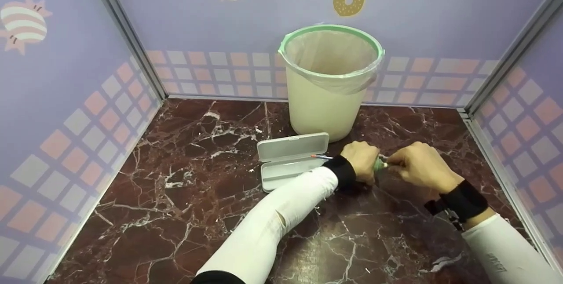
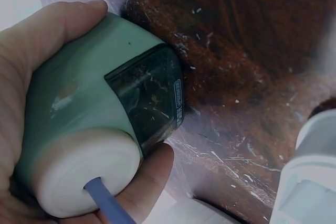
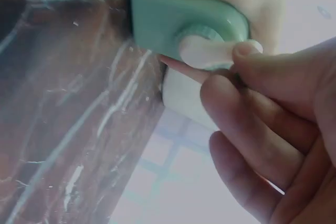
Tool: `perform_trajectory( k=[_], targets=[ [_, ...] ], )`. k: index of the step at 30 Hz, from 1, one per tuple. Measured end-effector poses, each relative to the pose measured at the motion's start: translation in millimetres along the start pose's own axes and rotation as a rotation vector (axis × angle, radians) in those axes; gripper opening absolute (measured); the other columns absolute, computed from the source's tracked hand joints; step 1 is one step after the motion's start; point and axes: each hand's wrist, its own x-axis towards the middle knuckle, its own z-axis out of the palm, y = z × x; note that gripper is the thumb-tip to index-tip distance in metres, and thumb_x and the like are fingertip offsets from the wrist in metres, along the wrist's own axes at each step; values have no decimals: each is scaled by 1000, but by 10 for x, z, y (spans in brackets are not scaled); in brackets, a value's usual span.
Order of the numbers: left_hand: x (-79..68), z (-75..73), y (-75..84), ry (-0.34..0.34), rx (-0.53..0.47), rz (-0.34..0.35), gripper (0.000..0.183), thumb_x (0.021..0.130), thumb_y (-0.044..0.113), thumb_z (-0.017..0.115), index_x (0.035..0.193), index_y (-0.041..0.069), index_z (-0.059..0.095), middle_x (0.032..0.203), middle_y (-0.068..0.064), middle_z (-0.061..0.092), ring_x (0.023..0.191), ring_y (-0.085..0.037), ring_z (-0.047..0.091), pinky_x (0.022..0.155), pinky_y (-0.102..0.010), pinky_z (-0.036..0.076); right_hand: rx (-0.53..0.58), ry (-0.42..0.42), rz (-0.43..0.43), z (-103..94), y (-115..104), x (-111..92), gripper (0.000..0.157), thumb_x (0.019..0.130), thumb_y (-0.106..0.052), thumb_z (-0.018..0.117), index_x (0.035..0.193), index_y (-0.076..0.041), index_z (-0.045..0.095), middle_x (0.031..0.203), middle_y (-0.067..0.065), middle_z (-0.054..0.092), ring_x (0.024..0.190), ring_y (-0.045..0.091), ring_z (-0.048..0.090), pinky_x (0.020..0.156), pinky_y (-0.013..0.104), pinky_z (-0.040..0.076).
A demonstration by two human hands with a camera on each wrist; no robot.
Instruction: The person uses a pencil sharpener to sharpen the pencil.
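Note:
My left hand (image 1: pixel 360 161) grips a green hand-crank pencil sharpener (image 2: pixel 79 87), thumb over one side and fingers underneath. A dark see-through shavings drawer (image 2: pixel 152 95) shows on its side. A blue pencil (image 2: pixel 107 200) sticks out of the hole in the round pale front; its far end (image 1: pixel 315 156) reaches toward the case. On the opposite side, my right hand (image 1: pixel 420 165) pinches the end of the pale crank (image 3: pixel 202 51) between thumb and index finger. Its other fingers are loosely curled. The pencil's tip is hidden inside the sharpener.
A pale pencil case (image 1: pixel 292 147) lies with its lid up, left of the hands. Behind it stands a cream waste bin (image 1: pixel 327 112) with a green rim and clear liner. Patterned panels (image 1: pixel 237 20) enclose the dark marbled tabletop (image 1: pixel 176 200) at the back and sides.

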Motion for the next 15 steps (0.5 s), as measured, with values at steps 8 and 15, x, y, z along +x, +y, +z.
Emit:
perform_trajectory(
  k=[8,15],
  targets=[
    [12,25,-6,3,-4,3,56,70,52,102,116,28,80,112,3,84,103,-22,82,83,-39,68,25,38,53,-40,58,75,14,79,-13,99,86,-22,89,78,-7,84,61,3,64,58,35,52],
    [29,30,-11,-3,-8,7,55,71,52,102,114,27,80,110,4,84,102,-21,82,83,-38,68,16,69,78,3,142,140,12,80,-14,97,82,-22,89,75,-7,82,59,5,62,58,37,52]
  ],
)
